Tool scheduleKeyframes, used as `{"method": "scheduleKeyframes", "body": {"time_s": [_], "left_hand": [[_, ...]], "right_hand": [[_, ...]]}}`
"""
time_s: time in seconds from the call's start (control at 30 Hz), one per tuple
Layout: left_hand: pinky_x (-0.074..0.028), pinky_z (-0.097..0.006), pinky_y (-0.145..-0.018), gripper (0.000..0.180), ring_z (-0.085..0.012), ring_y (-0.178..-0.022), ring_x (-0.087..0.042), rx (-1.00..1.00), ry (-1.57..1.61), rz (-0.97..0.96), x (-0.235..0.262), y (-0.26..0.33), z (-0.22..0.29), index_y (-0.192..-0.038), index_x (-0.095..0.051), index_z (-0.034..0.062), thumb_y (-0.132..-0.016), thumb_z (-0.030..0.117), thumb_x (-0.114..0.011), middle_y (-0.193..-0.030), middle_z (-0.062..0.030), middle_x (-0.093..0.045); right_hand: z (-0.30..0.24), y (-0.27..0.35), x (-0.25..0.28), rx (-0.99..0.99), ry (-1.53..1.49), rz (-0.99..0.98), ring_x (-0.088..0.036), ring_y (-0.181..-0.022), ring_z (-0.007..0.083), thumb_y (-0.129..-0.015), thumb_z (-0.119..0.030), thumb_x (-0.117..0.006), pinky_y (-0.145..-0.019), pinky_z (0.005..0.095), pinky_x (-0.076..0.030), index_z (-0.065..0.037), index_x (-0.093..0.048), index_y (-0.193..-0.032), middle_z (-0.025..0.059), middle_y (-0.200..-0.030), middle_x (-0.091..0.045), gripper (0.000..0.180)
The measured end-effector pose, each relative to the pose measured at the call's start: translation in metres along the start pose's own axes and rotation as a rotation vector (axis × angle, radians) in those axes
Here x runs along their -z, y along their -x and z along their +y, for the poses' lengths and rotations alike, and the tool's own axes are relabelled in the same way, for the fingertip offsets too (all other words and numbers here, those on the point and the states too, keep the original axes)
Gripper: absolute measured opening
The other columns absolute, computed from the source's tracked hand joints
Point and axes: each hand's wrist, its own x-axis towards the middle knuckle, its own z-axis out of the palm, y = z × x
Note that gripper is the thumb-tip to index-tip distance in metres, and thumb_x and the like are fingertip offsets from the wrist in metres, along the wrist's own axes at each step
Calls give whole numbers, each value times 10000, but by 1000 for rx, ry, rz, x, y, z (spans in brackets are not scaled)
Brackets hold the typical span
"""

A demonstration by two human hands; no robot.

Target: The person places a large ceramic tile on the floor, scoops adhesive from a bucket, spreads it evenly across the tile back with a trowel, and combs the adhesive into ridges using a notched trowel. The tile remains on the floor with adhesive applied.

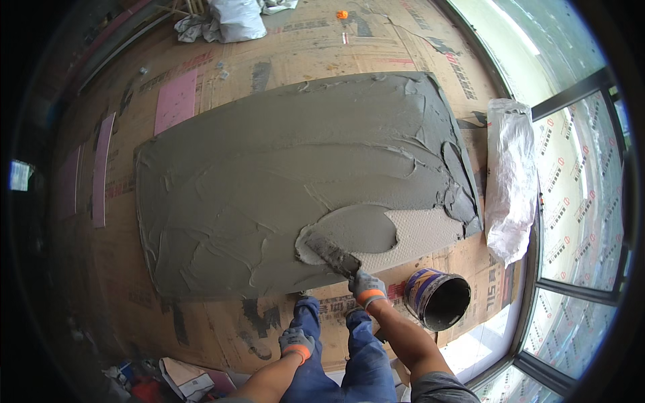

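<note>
My right hand [367, 289], in a grey glove with an orange cuff, is closed around the handle of a trowel [334, 256]. The trowel's mortar-smeared blade lies on wet grey mortar [269, 181], which coats most of a large tile slab. Near its front right corner, a patch of the slab's pale textured back [423, 232] shows bare, beside a smooth rounded swath of mortar. My left hand [296, 341], gloved the same way, rests on my left knee with its fingers laid over the trouser leg and nothing in it.
A mortar-stained bucket [438, 299] lies tipped to the right of my right hand. Beyond the slab's right edge is a crumpled silvery-white sack [510, 181]. Cardboard [289, 43] covers the floor, with pink boards [176, 101] at left and white bags [236, 20] at the back. Windows line the right.
</note>
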Motion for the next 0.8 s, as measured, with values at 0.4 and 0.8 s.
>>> {"method": "scheduleKeyframes", "body": {"time_s": [0.4,0.8], "left_hand": [[-403,-470,-1020,562,-302,-1263,-519,17,-100,-68,6,-13,-8,-1243,-625,69,-889,470,-454,-1346,-148,-568],[-462,-402,-1012,552,-268,-1188,-596,-56,-192,-12,5,-17,13,-1240,-636,87,-897,480,-455,-1292,-129,-609]], "right_hand": [[-47,-36,20,-257,-710,-64,-689,-818,415,-951,-412,-516,-773,551,-530,-38,-639,-1046,193,-833,-697,405],[183,-99,64,-481,-982,390,-551,-669,287,-904,-336,-528,-590,424,-430,-123,-614,-917,109,-751,-584,230]]}}
